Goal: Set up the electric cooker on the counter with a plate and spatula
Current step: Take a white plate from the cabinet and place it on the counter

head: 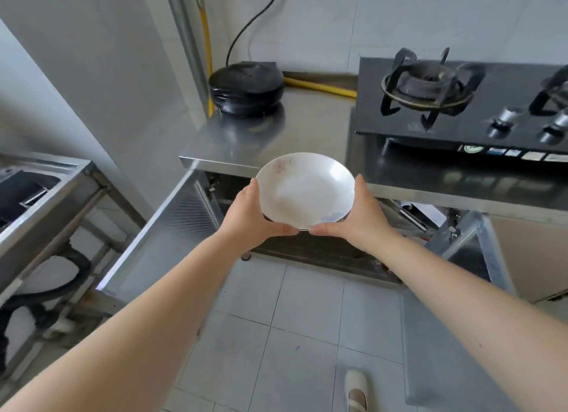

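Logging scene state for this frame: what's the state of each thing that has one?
plate: held in the air, upright, empty
left hand: gripping the plate's left edge
right hand: gripping the plate's right edge
electric cooker: on the counter, lid shut
cabinet door: open
gas stove: no flame visible

Beyond the grip and to its right, a black gas stove [467, 104] sat raised above the steel surface. A yellow hose [319, 87] ran behind. Far left stood a steel sink [46, 193]; below, a slippered foot [356, 390] on tiles.
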